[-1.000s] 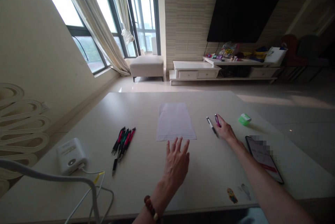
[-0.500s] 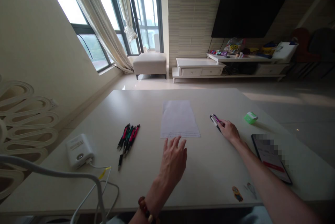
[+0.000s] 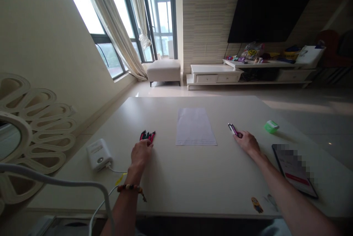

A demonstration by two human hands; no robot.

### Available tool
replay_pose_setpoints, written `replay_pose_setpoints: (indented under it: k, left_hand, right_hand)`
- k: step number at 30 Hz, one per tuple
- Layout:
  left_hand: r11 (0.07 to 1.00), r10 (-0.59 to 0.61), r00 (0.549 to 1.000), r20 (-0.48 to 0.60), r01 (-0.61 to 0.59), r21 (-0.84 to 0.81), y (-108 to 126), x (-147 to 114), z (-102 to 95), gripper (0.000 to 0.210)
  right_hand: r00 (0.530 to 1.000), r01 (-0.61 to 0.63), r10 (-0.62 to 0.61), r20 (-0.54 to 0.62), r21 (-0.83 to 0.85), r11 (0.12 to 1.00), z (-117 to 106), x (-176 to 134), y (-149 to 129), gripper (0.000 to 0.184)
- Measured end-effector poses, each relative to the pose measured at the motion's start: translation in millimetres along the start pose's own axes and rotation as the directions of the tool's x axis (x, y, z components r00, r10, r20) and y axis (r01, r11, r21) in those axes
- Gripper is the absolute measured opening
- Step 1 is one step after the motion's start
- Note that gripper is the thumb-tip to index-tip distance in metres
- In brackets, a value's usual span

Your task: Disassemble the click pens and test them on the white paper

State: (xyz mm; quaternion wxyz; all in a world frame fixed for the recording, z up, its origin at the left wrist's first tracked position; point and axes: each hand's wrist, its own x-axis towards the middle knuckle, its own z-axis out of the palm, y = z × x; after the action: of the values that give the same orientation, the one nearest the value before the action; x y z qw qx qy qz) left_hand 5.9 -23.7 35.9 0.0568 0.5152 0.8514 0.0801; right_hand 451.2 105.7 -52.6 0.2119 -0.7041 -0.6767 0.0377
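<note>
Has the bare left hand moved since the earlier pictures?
Yes: judged against the white rectangular paper sheet, the left hand has moved left, from the sheet's near edge to the bunch of red, green and black pens.

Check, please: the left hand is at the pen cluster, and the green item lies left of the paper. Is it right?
One detail is wrong: the head view shows the green item right of the paper. The left hand is indeed at the pen cluster.
</note>
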Motion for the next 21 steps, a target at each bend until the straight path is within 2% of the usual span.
replay_pose_setpoints:
  k: [5, 13, 21]
  left_hand:
    - [1.000, -0.020, 1.000, -0.020, 0.020, 0.015, 1, 1, 8.0, 0.020]
    - [0.994, -0.098, 0.995, -0.035, 0.099, 0.035, 12, 3, 9.5, 0.019]
    - [0.989, -0.118, 0.993, -0.024, 0.115, -0.093, 16, 2, 8.7, 0.021]
  right_hand:
    - [1.000, -0.024, 0.025, -0.018, 0.003, 1.000, -1, -4, -3, 0.033]
    - [0.999, -0.042, 0.044, -0.029, 0.046, 0.998, -6, -8, -7, 0.037]
    - [0.980, -0.121, 0.147, -0.131, 0.194, 0.974, -28, -14, -16, 0.040]
